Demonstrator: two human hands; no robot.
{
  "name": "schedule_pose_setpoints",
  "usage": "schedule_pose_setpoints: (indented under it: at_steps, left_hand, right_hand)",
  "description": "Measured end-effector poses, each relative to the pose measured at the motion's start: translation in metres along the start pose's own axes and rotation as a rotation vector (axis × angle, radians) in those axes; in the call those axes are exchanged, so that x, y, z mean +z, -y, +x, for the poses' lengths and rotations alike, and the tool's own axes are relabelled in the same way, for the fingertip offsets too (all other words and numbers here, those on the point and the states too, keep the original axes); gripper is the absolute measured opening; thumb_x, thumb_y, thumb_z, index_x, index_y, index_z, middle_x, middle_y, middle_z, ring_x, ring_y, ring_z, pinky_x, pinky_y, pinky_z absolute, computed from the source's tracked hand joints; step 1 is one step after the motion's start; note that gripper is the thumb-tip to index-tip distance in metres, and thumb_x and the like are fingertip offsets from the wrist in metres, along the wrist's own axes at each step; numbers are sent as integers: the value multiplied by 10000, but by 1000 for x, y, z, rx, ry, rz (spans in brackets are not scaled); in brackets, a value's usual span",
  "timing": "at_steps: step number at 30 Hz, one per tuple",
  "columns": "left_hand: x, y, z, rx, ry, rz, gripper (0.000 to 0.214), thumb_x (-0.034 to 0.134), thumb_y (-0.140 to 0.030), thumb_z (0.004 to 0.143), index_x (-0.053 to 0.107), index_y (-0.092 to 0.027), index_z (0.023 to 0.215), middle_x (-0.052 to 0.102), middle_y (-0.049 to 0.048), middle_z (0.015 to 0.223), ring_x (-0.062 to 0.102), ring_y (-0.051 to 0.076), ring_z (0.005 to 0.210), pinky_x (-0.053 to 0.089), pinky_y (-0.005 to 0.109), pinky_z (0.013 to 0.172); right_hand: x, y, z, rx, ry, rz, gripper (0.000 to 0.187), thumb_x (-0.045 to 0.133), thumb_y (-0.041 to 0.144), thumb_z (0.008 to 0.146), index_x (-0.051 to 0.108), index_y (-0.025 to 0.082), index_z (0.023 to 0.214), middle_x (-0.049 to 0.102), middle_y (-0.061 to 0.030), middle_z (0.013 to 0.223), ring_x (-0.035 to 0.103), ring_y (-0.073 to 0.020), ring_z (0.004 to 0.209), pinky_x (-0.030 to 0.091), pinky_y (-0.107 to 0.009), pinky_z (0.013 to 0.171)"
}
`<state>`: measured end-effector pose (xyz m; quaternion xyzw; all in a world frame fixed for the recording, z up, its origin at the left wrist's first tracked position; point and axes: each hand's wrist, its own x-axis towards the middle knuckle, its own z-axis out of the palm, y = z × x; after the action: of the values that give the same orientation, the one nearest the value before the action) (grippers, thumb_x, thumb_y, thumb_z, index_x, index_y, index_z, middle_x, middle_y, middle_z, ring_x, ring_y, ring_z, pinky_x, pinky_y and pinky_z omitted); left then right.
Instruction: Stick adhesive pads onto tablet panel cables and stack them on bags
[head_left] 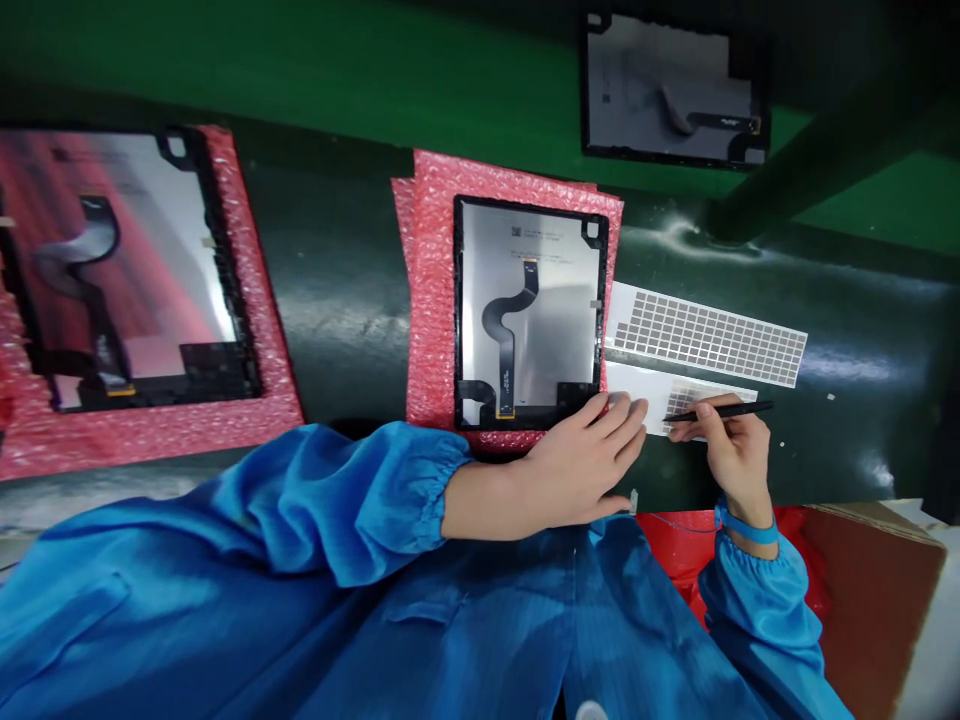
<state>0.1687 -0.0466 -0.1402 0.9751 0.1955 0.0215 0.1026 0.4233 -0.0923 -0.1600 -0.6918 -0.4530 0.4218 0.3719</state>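
Observation:
In front of me a display panel [559, 325] with a black frame and a curved dark flex cable [508, 350] lies face down on pink bubble wrap [431, 300]. My left hand [589, 455] lies flat with its fingers apart, by the panel's lower right corner and over the left end of a white sticker sheet [637, 385]. My right hand [731, 440] pinches slim black tweezers [731, 409], their tip at the small grey stickers on that sheet. Just above it is a second, fuller sticker sheet [712, 335].
Another panel [165, 290] lies on pink bubble wrap at the left. A further panel [667, 90] lies at the upper right on the green surface, near a dark post [795, 160]. A cardboard box [877, 590] and red plastic [679, 550] are at the lower right.

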Motion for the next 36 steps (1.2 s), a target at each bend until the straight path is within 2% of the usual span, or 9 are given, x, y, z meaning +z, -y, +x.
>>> schedule_pose_setpoints:
  at_steps: [5,8,11,14,17,21,24,30,36]
  left_hand:
    - [4,6,5,18,-24,-40,877,608,-747,960,664,-26,1456,544,250,1618,565,419,1401,394,509,1177]
    - [-1,12,1,53,-105,-101,821,623,-732,961,698,-45,1403,591,243,1572,564,405,1415,366,498,1213]
    - [-16,21,-13,100,-182,-156,653,642,-650,988,746,-80,1288,740,200,1322,664,345,1253,407,467,1174]
    - [-30,36,-31,2,-189,-153,542,635,-568,1020,750,-80,1227,784,128,932,734,278,891,484,443,1030]
    - [-34,58,-45,-161,-154,-72,607,634,-518,1030,684,-12,1363,767,101,751,719,262,679,475,469,1035]
    - [-30,89,-49,-248,-61,-20,786,580,-574,1054,556,57,1521,764,79,673,716,260,612,397,501,1170]
    - [-28,99,-47,-242,-35,-51,856,603,-659,1013,583,39,1508,780,82,696,740,273,656,357,519,1212]
    - [-29,99,-46,-240,-94,-92,814,703,-680,938,691,-7,1396,778,69,679,718,253,618,341,488,1209]
    - [-32,100,-44,-248,-79,-118,799,703,-662,945,694,-2,1395,747,48,613,680,245,540,352,490,1197]
  right_hand:
    - [-3,4,7,51,-37,179,337,777,534,963,718,209,893,798,-42,687,749,-225,494,646,-345,539]
    - [-3,18,14,12,-54,238,307,784,494,966,715,203,895,789,-34,672,749,-228,492,630,-333,508]
    - [10,46,28,-77,-53,248,283,770,445,983,706,189,880,775,-31,643,746,-225,485,627,-322,489]
    - [43,79,47,-145,-33,236,279,753,434,1000,696,185,887,783,-29,663,752,-215,491,636,-317,492]
    - [91,106,69,-191,8,221,281,746,463,1005,688,201,921,779,-3,667,756,-199,498,654,-313,516]
    - [149,127,96,-232,62,161,320,735,535,993,681,225,931,784,4,681,759,-179,512,661,-291,534]
    - [172,130,111,-217,93,128,335,713,561,997,688,232,935,800,-4,713,770,-182,537,669,-292,546]
    - [176,122,117,-148,106,117,352,735,563,985,692,219,924,788,-2,674,763,-194,516,687,-318,552]
    - [174,122,115,-119,123,114,307,748,538,984,713,239,925,790,-4,685,771,-201,532,680,-309,526]
